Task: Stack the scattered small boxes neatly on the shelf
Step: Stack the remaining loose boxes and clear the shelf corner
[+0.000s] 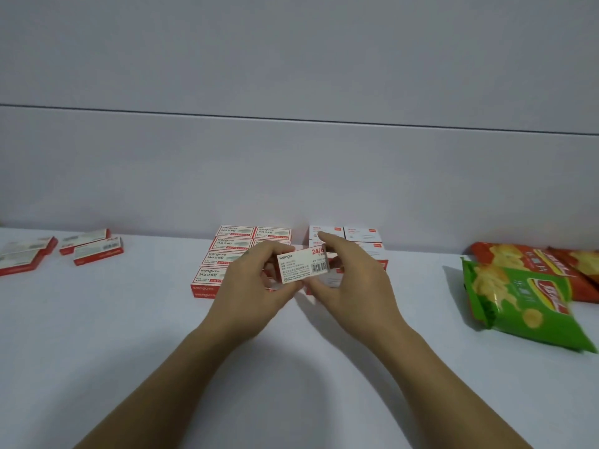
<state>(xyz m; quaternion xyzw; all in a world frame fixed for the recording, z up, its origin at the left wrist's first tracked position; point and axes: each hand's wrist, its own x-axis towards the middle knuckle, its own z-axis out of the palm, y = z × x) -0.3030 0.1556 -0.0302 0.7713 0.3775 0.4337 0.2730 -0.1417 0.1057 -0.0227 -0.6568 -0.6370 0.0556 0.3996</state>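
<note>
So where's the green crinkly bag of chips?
In the head view, the green plastic chip bag lies on the right side of the white shelf, partly overlapping the red chip bags behind it.

We see a green chip bag lying flat. Behind it, touching, lies a red chip bag. A second red bag lies behind the green one too.

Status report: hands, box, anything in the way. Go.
Left hand and right hand both grip one small box before the stacked boxes. Loose boxes lie far left. Path to stacks open; chip bags off right.
</note>
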